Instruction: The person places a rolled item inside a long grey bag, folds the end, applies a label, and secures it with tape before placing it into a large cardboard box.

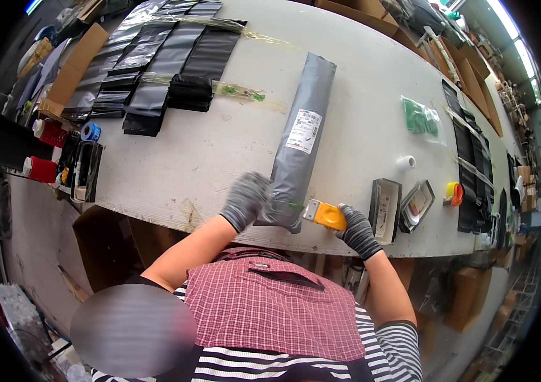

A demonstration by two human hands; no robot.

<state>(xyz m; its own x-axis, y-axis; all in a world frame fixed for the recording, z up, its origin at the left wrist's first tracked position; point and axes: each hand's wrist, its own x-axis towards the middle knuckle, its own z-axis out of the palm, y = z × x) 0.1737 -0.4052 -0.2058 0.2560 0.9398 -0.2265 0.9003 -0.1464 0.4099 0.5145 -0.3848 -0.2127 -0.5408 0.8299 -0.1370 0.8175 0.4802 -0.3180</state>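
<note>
A long grey plastic mailing parcel (296, 137) with a white printed label (304, 131) lies lengthwise on the white table (219, 153). Its near end, by the table's front edge, looks wrinkled and folded, with a little green on it. My left hand (246, 201), in a grey striped glove, is at the parcel's lower left side; motion smears its fingers. In my right hand (357, 232), gloved alike, is a yellow hand-held tape dispenser (327, 216). The dispenser's pale head points toward the parcel's near end, just to its right.
Black and grey plastic bags (168, 51) lie at the far left, more (471, 153) at the right edge. Two small open boxes (385, 210), a white roll (406, 163), a yellow-orange tape roll (453, 193) and a green packet (420, 118) sit right of the parcel. Red spools (44, 170) stand left.
</note>
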